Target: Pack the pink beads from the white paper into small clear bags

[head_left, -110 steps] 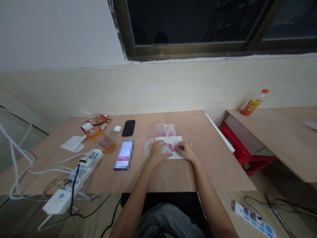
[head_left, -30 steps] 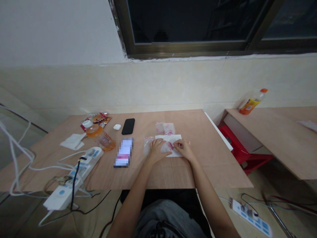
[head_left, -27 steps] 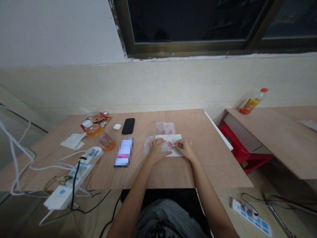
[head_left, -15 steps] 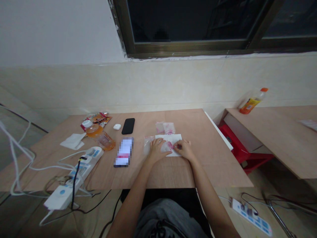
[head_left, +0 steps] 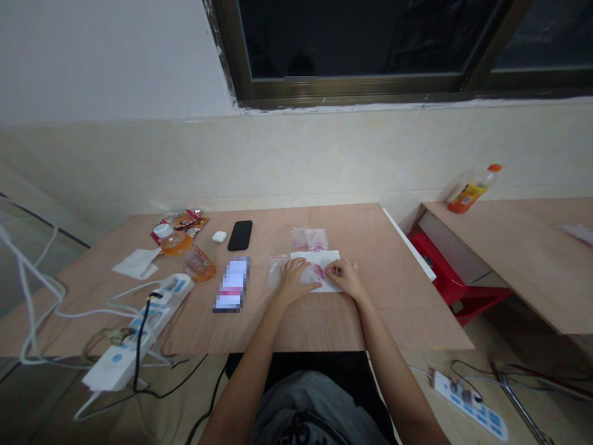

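Note:
My left hand [head_left: 295, 280] lies with fingers spread over the left part of a white sheet of paper [head_left: 330, 287]. Under it and to its left shows a clear zip bag [head_left: 276, 271]. On the paper between my hands are small pink-red pieces or markings [head_left: 319, 272], too small to make out. My right hand [head_left: 345, 276] rests at the paper's right side, fingers curled and pinched at the pink-red spot. Whatever is between those fingertips is hidden. Just behind the paper lie small clear bags [head_left: 317, 239] with pink-red markings.
Left of my hands are a lit phone [head_left: 232, 284], a dark phone [head_left: 239, 235], a white earbud case [head_left: 219, 237], an orange drink bottle [head_left: 189, 254], a tissue [head_left: 137, 264], snack wrappers [head_left: 178, 220] and a power strip [head_left: 139, 334] with cables. A red stool [head_left: 445, 272] stands right of the table.
The fingers of my right hand have shifted very slightly at the pink-red spot. My left hand stays in place.

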Demonstrator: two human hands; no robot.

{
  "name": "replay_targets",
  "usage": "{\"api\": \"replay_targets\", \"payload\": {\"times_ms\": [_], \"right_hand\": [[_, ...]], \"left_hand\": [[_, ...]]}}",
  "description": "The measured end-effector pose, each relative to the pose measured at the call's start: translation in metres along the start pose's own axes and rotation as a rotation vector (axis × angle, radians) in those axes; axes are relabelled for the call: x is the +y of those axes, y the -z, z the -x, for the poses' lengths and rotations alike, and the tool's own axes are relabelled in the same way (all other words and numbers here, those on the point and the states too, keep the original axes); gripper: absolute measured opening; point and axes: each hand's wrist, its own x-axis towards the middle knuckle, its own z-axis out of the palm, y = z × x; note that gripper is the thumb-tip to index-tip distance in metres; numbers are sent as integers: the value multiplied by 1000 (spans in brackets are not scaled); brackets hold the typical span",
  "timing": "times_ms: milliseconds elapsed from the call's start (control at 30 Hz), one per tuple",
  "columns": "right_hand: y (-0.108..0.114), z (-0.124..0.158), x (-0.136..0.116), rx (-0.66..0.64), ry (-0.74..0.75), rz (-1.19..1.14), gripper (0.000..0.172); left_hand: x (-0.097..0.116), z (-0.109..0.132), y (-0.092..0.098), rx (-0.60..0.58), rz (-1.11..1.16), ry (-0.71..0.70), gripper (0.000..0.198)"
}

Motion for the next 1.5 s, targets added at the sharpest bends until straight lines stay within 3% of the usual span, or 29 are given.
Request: {"api": "replay_targets", "payload": {"times_ms": [433,933,1500], "right_hand": [[-16,-2,-9,-49,73,-177,18],[2,5,-7,-63,46,90,15],[1,5,-8,-76,51,67,13]], "left_hand": [[0,0,0,11,13,-4,61],[1,-1,1,23,1,13,63],[0,-1,1,12,0,11,61]]}}
